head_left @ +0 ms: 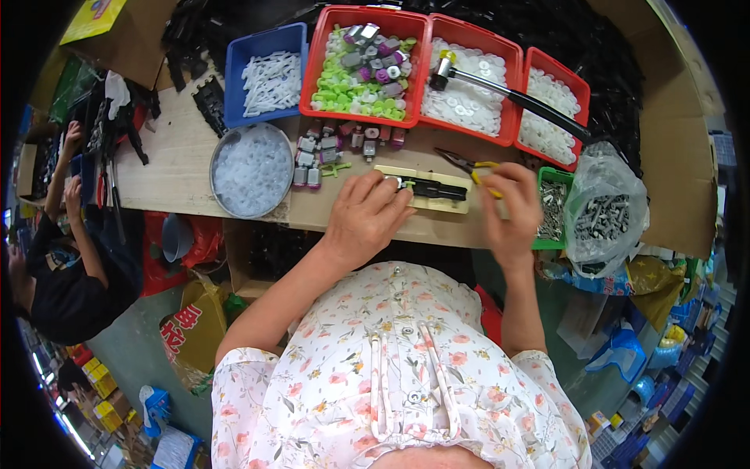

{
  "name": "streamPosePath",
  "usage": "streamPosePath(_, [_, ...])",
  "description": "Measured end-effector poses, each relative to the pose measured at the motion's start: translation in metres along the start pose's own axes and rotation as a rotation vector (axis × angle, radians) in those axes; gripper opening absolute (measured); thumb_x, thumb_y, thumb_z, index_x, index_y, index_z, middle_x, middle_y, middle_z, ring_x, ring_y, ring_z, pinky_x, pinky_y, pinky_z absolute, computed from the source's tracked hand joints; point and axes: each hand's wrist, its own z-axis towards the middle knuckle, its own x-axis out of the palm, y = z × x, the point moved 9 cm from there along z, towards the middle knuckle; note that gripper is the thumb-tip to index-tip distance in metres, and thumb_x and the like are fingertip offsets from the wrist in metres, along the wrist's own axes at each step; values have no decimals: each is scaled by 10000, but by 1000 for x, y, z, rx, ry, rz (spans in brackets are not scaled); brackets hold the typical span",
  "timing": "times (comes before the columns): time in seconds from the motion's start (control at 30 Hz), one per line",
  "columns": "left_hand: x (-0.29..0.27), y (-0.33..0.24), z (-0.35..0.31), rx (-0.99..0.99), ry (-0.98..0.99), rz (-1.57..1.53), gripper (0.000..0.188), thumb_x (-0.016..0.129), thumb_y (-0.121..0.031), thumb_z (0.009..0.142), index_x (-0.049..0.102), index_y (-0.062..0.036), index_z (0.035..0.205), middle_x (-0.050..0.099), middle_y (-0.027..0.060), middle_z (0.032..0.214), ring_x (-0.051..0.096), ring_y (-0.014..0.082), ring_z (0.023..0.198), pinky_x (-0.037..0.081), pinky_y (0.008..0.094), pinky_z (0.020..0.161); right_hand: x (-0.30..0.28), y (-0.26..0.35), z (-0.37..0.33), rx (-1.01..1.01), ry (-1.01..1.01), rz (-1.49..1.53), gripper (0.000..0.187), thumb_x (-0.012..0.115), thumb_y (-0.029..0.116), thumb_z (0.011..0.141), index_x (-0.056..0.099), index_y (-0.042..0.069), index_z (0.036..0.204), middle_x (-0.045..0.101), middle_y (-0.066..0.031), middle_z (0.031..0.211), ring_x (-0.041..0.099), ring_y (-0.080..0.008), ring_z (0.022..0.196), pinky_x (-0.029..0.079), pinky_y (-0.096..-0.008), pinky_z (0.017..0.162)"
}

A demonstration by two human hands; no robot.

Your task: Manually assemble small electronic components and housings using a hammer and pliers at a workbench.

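Observation:
A long black plastic part (439,189) lies in a shallow cream fixture (449,206) near the table's front edge. My left hand (363,211) is closed over its left end, fingertips pressed by a small metal and green piece (405,184). They hide that end of the fixture. My right hand (512,215) is at the fixture's right, its fingers bent and smeared by motion. Beside those fingers are pliers (467,165) with yellow handles, jaws pointing left. Whether the hand grips them I cannot tell.
Small motors (316,152) stand behind the fixture. Behind them, a red bin (314,86) holds motors and green pieces; a hammer (508,94) lies across the other red bins. A round tray (214,184) is left; a green bin (539,242) and screw bag (605,215) are right. Another person (70,266) works far left.

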Motion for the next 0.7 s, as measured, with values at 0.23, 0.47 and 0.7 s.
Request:
streamPosePath(0.23, [-5,7,78,7,-26,-209,149,735,-84,752,680,-13,871,632,97,903,582,297,933,477,412,778,-63,-85,-37,361,65,-347,122,645,-14,882,665,-27,1001,594,-147,940,622,-314,821,497,-364,727])
streamPosePath(0.47, [72,25,149,87,234,53,70,727,-53,744,711,-4,791,673,144,885,618,337,920,523,427,810,-59,-93,-36,284,102,-423,73,646,32,871,657,-9,930,598,-172,894,605,-396,826,464,-471,691])
streamPosePath(0.7, [87,29,164,25,302,82,54,706,-50,678,694,-6,706,655,231,755,656,379,828,531,472,748,-65,-101,-38,371,119,-402,98,630,37,890,654,-25,962,607,-190,913,608,-414,828,467,-459,715])
